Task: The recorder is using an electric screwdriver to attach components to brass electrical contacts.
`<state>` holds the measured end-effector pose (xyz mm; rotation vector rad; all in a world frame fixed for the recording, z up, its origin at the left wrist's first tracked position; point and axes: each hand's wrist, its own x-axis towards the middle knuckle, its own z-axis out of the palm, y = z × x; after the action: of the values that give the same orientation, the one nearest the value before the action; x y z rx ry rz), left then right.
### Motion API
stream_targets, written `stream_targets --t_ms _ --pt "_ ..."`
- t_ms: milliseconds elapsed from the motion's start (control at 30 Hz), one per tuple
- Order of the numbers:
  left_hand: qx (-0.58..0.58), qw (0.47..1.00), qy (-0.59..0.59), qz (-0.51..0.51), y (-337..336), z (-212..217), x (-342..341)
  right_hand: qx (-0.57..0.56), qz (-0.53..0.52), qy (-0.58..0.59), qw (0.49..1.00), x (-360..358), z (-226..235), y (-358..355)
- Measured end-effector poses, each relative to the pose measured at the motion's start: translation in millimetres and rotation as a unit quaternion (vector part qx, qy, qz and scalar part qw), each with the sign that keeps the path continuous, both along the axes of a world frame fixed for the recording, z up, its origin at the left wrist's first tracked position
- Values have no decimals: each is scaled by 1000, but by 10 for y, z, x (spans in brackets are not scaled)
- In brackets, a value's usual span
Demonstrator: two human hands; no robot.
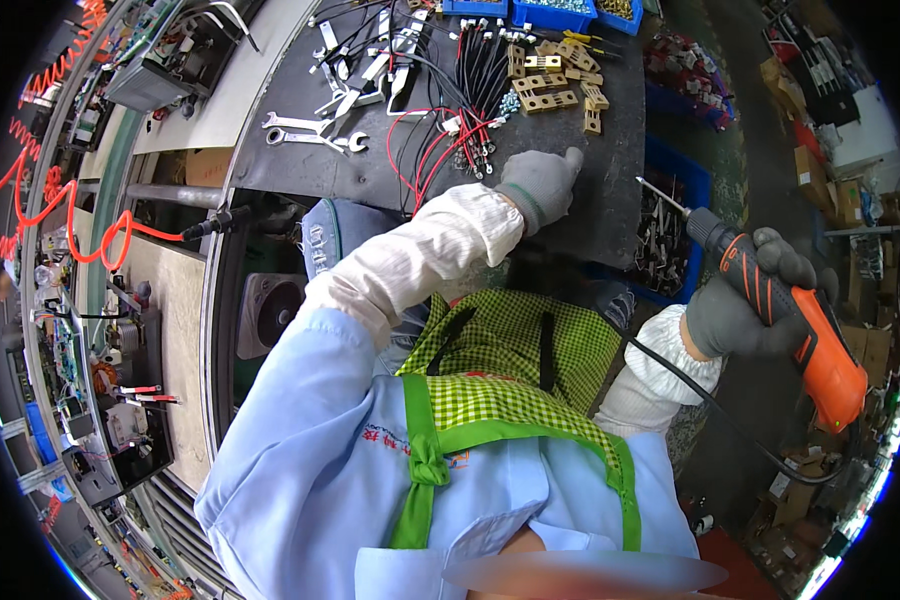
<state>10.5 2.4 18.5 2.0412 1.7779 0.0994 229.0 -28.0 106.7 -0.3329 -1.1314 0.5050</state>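
Power screwdriver point(822, 345), orange and dark grey, is held out at the person's right, beyond the edge of the table point(610, 195), its slim bit point(662, 194) pointing up and left. The gloved right hand point(738, 310) is clamped around its body; the gloved left hand point(538, 186), well apart, is over the table near red and black wires point(478, 75) and brass-coloured blocks point(550, 101), its fingers partly hidden, so I cannot tell whether it grips anything. The tool looks stiff and fairly heavy, its smooth casing perhaps slippery; the thick body behind the dark nose seems the best hold, clear of the bit. Its black cable point(670, 367) may tug lightly.
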Motion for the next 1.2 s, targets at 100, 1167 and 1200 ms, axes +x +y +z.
stream_targets --t_ms 100,1167,1200 --pt "12 1000 -3 14 37 -97 -35 14 24 36 999 -80 3 -23" --pt "343 938 38 19 942 671 -2430 11 70 -10 997 -436 241 -131" --pt "346 937 37 22 932 666 -2437 10 49 -29 998 -421 258 -123"
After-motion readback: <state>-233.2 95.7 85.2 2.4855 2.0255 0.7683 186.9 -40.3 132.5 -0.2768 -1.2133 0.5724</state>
